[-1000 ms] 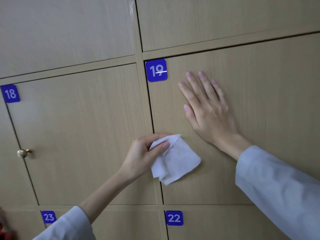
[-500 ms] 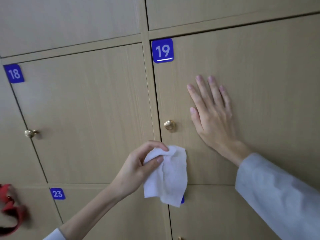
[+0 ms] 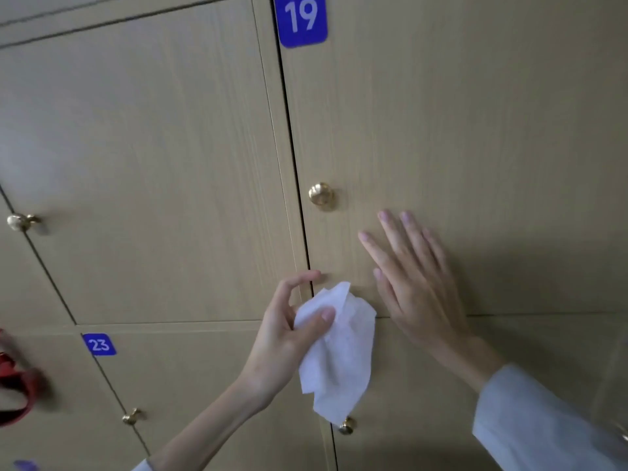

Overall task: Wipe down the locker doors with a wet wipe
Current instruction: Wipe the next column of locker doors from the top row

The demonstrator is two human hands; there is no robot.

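Wipe [image 3: 339, 355] hangs bunched from my left hand [image 3: 289, 334], pinched between thumb and fingers, dangling over the seam where door 19 [image 3: 458, 130] meets the door below it. My right hand [image 3: 418, 283] lies flat on the lower part of door 19, fingers straight and slightly spread, palm crossing the bottom edge.

What worries me from the head view: the wipe is crumpled, not spread, so only a small patch would touch the wood and I could leave streaks or miss strips. It hangs loose from a light pinch, so a quick sweep might pull it free and drop it. My flat right hand covers part of the door, and that patch stays dirty unless I shift it. Pushing hard near the latch side could also rattle the door.

Around me: the brass knob [image 3: 321, 196] on door 19 sits just above my right fingertips and will snag the wipe if I drag straight over it. Another knob [image 3: 346, 426] pokes out just under the wipe's tail. The blue 19 label [image 3: 300, 20] sits at the top corner, a 23 label [image 3: 99, 344] lower left, and something red and blurred [image 3: 15, 396] at the left edge; I cannot tell what it is
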